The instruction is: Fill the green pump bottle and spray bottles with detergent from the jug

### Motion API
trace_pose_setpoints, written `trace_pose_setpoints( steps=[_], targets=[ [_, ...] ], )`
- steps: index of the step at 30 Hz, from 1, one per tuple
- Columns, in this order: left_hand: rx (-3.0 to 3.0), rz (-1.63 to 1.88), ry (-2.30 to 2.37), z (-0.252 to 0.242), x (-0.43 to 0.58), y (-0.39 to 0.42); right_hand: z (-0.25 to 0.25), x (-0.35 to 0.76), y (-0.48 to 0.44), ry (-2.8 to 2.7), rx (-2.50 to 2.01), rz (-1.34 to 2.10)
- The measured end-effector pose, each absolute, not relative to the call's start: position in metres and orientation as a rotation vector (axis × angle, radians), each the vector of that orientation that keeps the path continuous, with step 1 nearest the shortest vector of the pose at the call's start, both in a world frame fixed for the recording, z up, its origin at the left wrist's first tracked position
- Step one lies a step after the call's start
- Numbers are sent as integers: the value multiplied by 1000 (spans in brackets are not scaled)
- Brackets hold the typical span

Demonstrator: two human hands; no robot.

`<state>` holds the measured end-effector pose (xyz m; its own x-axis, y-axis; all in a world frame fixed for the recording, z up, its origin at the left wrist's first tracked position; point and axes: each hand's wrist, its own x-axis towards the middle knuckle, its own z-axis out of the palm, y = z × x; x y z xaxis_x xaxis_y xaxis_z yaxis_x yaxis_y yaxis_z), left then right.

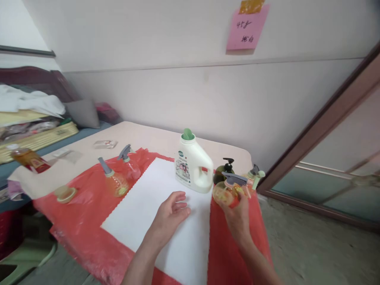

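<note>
My right hand [239,217] is closed round the body of a clear spray bottle [223,194] with a grey trigger head, at the right side of the white sheet. Over the sheet [142,198], my left hand [171,209] hovers with loosely curved fingers apart and nothing in them. Just beyond it stands a white detergent jug [194,166] with a green piece in its mouth, upright and untouched. Close behind the held bottle are a dark green pump bottle [220,171] and another spray bottle [253,176], partly hidden.
Left of the sheet, two spray bottles [116,183] [130,168] and a round yellowish lid [65,194] sit on red plastic [80,221]. A bottle of amber liquid [29,159] lies at the far left. A pink note [247,29] hangs on the wall; a sliding door [335,170] is at right.
</note>
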<state>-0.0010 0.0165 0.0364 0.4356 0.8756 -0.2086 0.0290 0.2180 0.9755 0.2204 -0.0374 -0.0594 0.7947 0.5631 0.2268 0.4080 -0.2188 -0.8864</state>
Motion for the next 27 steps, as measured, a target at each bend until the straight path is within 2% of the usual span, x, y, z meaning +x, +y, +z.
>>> trace_pose_setpoints(
  steps=[10,18,27],
  targets=[
    [1250,909,1047,28,-12,25,-39,157,-61,-924,-1847,489],
    [1141,1524,1419,13,-62,73,-41,150,-59,-1060,-1808,577],
    [907,1812,1848,-2,-122,124,-54,147,-50,-1135,-1720,668]
  ],
)
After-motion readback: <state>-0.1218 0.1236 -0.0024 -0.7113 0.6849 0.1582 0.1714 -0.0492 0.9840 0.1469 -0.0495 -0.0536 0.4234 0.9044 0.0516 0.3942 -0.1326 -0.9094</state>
